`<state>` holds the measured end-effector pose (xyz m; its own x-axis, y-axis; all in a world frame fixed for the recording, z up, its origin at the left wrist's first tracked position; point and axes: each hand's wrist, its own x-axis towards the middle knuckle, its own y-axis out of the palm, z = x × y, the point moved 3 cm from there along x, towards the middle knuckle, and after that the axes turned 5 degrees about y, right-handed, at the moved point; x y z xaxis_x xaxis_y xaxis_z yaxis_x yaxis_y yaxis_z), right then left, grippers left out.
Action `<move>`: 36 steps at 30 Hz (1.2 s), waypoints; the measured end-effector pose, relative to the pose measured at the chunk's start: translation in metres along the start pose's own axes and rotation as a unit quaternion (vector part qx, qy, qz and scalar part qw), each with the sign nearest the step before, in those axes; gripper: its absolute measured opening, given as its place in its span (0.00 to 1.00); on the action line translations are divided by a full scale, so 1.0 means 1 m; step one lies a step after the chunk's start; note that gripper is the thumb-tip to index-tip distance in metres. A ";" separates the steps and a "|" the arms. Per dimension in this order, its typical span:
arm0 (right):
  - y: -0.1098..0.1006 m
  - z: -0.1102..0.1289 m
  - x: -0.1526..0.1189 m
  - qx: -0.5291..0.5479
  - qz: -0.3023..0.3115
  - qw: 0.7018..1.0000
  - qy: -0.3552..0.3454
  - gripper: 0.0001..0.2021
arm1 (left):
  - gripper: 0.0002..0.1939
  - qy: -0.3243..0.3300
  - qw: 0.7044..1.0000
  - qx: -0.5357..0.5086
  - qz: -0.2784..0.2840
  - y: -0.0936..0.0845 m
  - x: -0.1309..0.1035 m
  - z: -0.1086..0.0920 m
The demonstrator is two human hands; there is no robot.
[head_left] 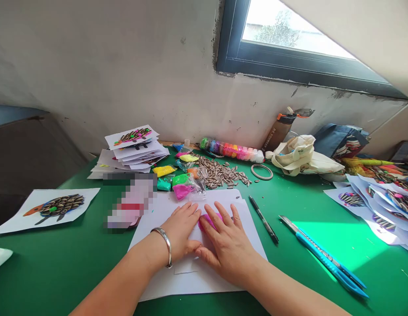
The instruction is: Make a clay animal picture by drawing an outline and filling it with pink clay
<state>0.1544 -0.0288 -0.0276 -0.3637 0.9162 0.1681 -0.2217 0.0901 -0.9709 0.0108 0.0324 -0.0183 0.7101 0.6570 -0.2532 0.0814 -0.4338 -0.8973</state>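
White paper sheets [158, 272] lie on the green table in front of me. A flattened piece of pink clay [209, 220] is on the top sheet, partly hidden by my fingers. My right hand [227, 239] lies over it, palm down, fingers spread, index finger on the clay. My left hand [180, 230], with a silver bangle on the wrist, rests flat on the paper at the clay's left edge. The two thumbs meet below the clay. Behind the paper are bags of coloured clay [181, 179] and a heap of striped seeds [223, 172].
Seed-covered pictures [61, 207] lie at left, with a paper stack [134, 151] behind and more sheets [384, 210] at right. A pen [263, 219] and blue cutter [325, 259] lie right of the paper. A tape ring [261, 171], bottle [279, 131] and cloth bag [302, 156] stand farther back.
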 end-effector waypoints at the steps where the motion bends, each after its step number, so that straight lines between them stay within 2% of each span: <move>1: -0.001 0.000 0.000 0.003 0.006 1.000 0.003 0.30 | 0.39 0.003 1.000 -0.001 -0.001 0.000 0.000 0.000; 9: -0.005 -0.007 -0.001 0.000 0.019 0.999 0.031 0.27 | 0.38 0.019 0.999 -0.023 -0.040 0.007 0.000 0.006; 18: -0.004 -0.012 -0.005 0.000 0.035 0.998 0.054 0.33 | 0.41 0.012 1.000 -0.008 -0.009 0.005 -0.001 0.006; 26: -0.020 -0.036 -0.014 -0.031 0.047 0.996 0.067 0.35 | 0.43 0.006 1.000 0.000 0.012 0.002 -0.003 0.001; 32: -0.008 -0.043 -0.023 -0.001 0.097 0.994 0.058 0.33 | 0.44 0.006 1.000 -0.016 -0.001 0.004 -0.004 0.001; 36: -0.007 -0.044 -0.021 0.002 0.080 0.994 0.070 0.33 | 0.44 0.006 1.000 -0.003 -0.012 0.009 -0.003 0.004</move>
<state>0.2035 -0.0319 -0.0322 -0.2643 0.9643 -0.0141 -0.1741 -0.0621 -0.9828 0.0062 0.0289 -0.0272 0.7160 0.6602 -0.2268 0.1037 -0.4219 -0.9007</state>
